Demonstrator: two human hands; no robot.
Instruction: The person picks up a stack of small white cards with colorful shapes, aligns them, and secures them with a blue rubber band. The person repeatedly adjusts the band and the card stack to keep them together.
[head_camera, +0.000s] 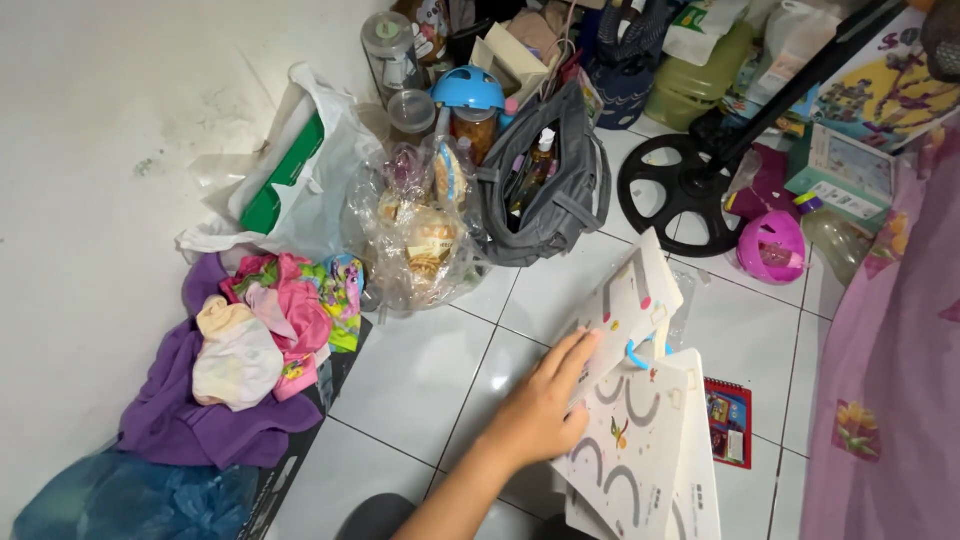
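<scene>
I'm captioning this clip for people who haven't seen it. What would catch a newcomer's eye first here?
First, the hand at bottom centre, flat on a stack of white pattern boards joined by a blue ring on the tiled floor. Next, the heap of clothes at left, pink and cream pieces on purple cloth. Behind sits an open grey bag with bottles inside, beside a crinkled clear plastic bag.

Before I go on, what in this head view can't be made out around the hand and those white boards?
- Hand: only one shows; which hand it is cannot be told, the other is out of frame.
- White boards: lower ends cut by the bottom edge.
- Red booklet: partly under the boards.
- Grey bag: contents mostly hidden by its walls.
- Clear plastic bag: contents blurred by crinkled film.
</scene>
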